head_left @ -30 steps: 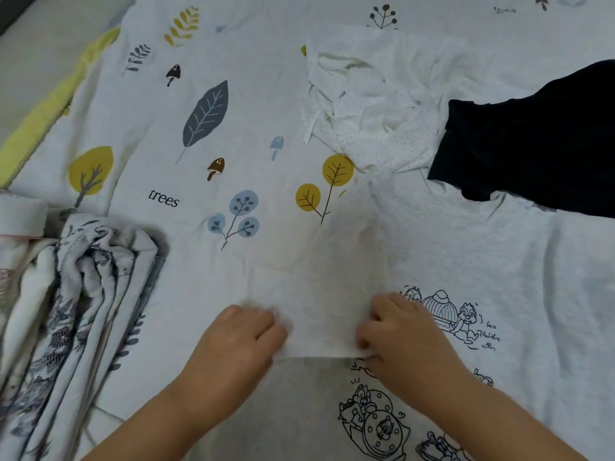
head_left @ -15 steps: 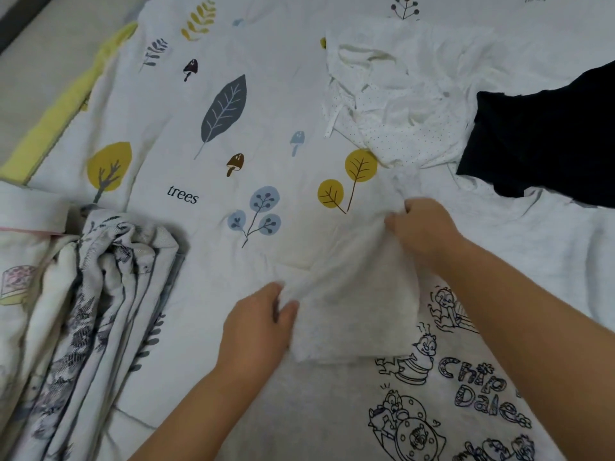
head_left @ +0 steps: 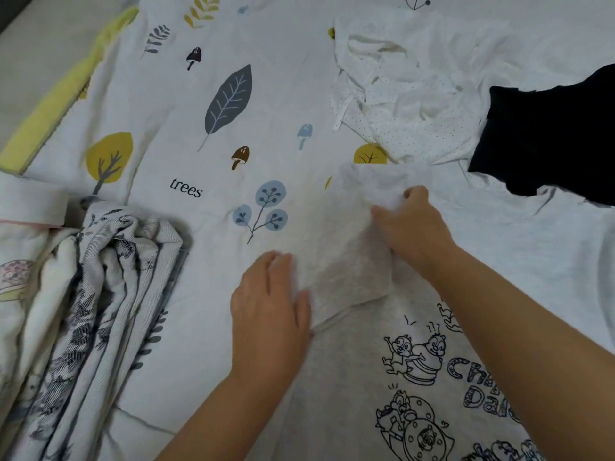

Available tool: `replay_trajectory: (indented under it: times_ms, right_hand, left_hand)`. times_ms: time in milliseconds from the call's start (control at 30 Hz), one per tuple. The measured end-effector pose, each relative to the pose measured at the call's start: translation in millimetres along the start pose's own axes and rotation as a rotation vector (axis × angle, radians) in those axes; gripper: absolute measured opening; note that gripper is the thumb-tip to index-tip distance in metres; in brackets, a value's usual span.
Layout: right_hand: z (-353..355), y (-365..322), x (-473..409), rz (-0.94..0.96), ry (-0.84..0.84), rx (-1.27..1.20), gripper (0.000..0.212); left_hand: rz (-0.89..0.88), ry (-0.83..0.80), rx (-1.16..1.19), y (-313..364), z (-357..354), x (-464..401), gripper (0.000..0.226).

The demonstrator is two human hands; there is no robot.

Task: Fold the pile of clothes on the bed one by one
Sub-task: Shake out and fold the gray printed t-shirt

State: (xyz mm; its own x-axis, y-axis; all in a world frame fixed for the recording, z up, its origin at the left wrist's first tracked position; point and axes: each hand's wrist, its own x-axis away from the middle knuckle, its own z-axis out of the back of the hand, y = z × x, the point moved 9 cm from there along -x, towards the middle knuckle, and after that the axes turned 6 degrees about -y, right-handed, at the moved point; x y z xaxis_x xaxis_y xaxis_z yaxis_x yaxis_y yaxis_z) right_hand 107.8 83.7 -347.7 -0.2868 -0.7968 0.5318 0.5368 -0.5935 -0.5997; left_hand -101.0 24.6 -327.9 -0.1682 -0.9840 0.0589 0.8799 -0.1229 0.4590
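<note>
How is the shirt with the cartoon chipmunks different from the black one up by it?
The cartoon shirt is pale grey with black drawings and letters; the black garment is plain and dark. The cartoon shirt is spread out flat, close to the person, while the black garment lies farther off at the right edge. The left hand rests on the cartoon shirt and the right hand grips its sleeve; no hand touches the black garment. Both lie on the bed cover.

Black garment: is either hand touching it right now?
No. The black garment lies apart at the upper right, while the left hand and right hand are both on the grey cartoon-print shirt.
</note>
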Motion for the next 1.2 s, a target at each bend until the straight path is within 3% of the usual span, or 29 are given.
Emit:
replay_trajectory:
  times_ms: [100,200,267,333,400,433,567,667,867,1033,1200]
  right_hand:
    - [-25,13,18,-0.036,-0.17,-0.107,0.062]
    - [-12,17,22,0.007,-0.049,-0.151,0.057]
    - [5,15,28,0.05,0.102,0.044,0.052]
    - [15,8,43,0.069,0.267,0.397,0.055]
    - [8,-3,57,0.214,0.405,0.637,0.057]
    - [-2,-6,62,0.301,0.394,0.677,0.057]
    - [-56,37,67,0.253,-0.141,0.796,0.057]
    - [-49,48,82,0.242,-0.155,0.704,0.051]
    - [29,82,130,0.188,0.121,0.381,0.034]
    - [104,160,158,-0.078,0.321,0.272,0.031]
    - [154,238,178,-0.39,0.52,0.054,0.041]
  left_hand:
    - [-0.201,-0.158,-0.194,24,-30,3,0.054]
    - [-0.26,-0.302,-0.37,28,-57,7,0.06]
    - [-0.233,-0.357,-0.392,29,-62,6,0.063]
    - [-0.213,-0.348,-0.374,35,-59,5,0.063]
    - [-0.261,-0.342,-0.351,42,-62,8,0.064]
    - [-0.293,-0.347,-0.368,41,-67,11,0.065]
    - [-0.302,-0.524,-0.456,45,-77,16,0.068]
    - [-0.257,-0.545,-0.478,52,-74,12,0.068]
    - [-0.418,-0.451,-0.369,95,-69,25,0.051]
    - [-0.52,-0.456,-0.282,157,-81,49,0.05]
    - [-0.567,-0.599,-0.262,204,-114,67,0.053]
